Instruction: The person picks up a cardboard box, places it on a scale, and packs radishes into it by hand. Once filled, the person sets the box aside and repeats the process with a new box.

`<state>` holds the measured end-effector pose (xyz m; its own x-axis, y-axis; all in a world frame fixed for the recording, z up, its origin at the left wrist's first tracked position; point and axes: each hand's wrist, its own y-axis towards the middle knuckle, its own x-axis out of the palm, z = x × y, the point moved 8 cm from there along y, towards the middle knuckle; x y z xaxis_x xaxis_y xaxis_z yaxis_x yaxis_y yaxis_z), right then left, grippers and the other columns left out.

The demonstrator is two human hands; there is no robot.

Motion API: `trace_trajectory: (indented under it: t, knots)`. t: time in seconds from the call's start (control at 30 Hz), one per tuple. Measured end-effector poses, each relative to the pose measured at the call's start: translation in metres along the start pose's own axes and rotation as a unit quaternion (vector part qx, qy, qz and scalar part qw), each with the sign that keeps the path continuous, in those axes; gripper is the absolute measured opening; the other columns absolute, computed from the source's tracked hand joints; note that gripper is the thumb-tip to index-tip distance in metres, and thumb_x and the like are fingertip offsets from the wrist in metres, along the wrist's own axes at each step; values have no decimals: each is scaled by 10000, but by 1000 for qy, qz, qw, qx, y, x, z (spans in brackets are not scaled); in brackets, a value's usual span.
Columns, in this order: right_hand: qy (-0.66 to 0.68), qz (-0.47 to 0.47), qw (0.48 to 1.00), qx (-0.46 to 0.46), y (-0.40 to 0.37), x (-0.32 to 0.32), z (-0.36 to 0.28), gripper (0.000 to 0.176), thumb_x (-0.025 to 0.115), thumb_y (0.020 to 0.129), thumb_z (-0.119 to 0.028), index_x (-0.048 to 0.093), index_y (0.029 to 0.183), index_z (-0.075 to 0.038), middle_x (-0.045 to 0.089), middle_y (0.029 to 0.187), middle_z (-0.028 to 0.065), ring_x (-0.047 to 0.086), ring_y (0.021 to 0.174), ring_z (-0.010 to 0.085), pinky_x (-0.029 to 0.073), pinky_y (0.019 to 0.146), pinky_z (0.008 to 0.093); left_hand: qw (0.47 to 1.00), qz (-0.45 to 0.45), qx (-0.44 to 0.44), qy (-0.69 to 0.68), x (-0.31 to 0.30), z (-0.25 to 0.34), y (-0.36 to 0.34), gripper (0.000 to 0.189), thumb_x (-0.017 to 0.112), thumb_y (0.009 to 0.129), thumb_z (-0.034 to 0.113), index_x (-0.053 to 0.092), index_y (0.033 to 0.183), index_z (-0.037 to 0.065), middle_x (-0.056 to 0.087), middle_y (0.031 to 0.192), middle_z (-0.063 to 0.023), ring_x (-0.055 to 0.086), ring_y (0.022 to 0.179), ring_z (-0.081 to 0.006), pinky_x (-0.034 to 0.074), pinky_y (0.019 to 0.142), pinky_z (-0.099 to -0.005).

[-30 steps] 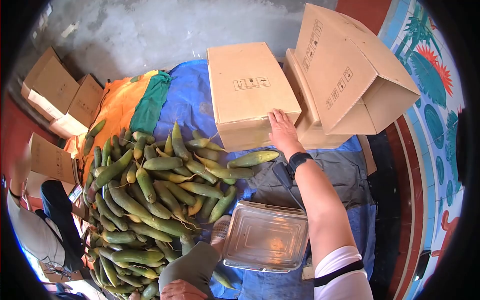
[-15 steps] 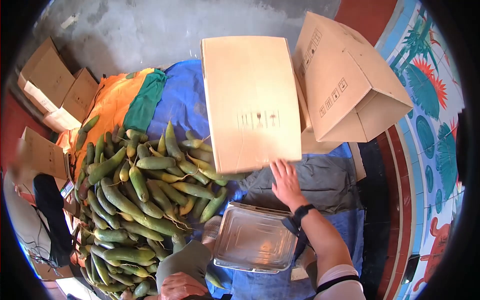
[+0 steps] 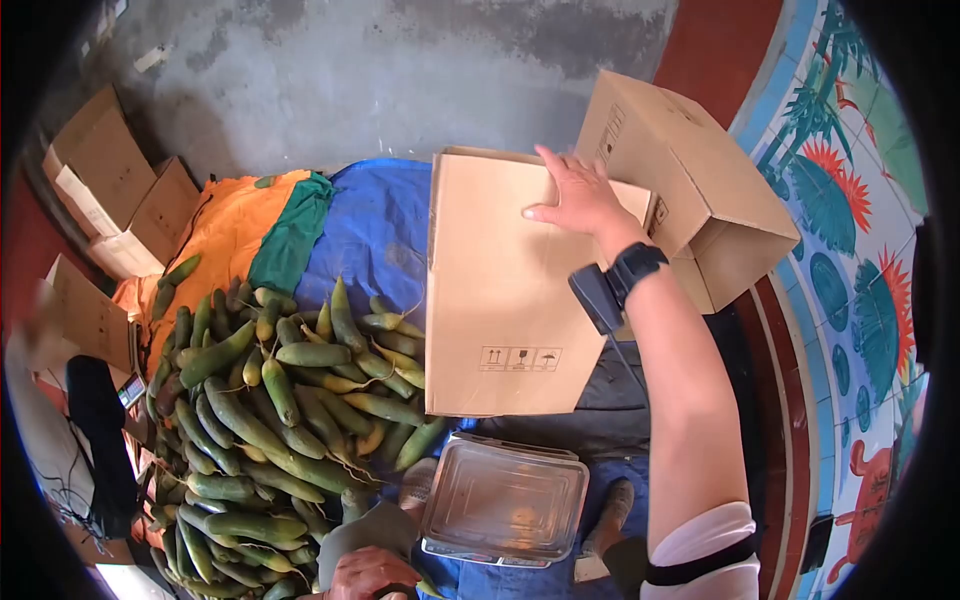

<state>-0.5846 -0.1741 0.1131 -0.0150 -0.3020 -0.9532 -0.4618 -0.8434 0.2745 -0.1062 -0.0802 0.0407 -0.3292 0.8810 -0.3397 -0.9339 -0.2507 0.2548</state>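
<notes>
Nearest the person, the left hand [image 3: 368,577] rests low, its grip unclear, beside an empty metal tray [image 3: 505,497]. Beyond it, the cardboard box [image 3: 495,310] stands beside piled green gourds [image 3: 270,400], contents hidden. The right hand [image 3: 580,197] lies spread flat against its upper face.

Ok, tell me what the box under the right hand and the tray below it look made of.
Box: brown cardboard, matte; creased edges and printed handling marks. Tray: probably metal, shiny; it mirrors light, though clear plastic cannot be excluded.
</notes>
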Motion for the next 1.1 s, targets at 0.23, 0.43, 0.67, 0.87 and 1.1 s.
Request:
trace_trajectory:
  t: [0.23,0.43,0.67,0.87,1.1]
  knots:
    - [-8,-261,965,11,-24,2,-32,484,794,647,-256,680,1067,-44,693,992,161,647,978,308,495,869,381,999,12,45,-12,-11,4,9,152,549,897,135,610,882,-4,635,850,-143,608,753,-316,481,688,-401]
    - [191,-128,973,-10,-8,-28,-38,393,764,689,-160,684,1061,-62,701,951,156,659,913,290,496,836,366,997,45,63,-22,-13,3,3,147,560,903,140,614,879,5,640,850,-134,609,734,-304,480,681,-406]
    - [99,93,988,-78,-3,-57,-66,327,757,746,-199,658,1014,-39,661,865,169,636,827,348,510,755,415,997,31,61,-32,-14,1,-1,174,559,910,173,614,878,11,641,851,-129,612,735,-298,477,679,-402]
    - [30,120,987,-107,-18,64,-56,287,651,849,-151,647,1118,-52,672,1014,151,645,890,363,536,770,409,998,20,50,-27,-16,3,-4,228,546,922,225,618,873,14,644,845,-130,615,733,-298,473,668,-397]
    - [-78,52,994,-58,-79,255,-3,265,522,853,-95,646,1088,-90,665,1060,116,640,965,296,524,835,398,999,24,36,-27,-22,3,0,259,552,918,236,620,856,-7,651,805,-137,624,668,-282,479,617,-383]
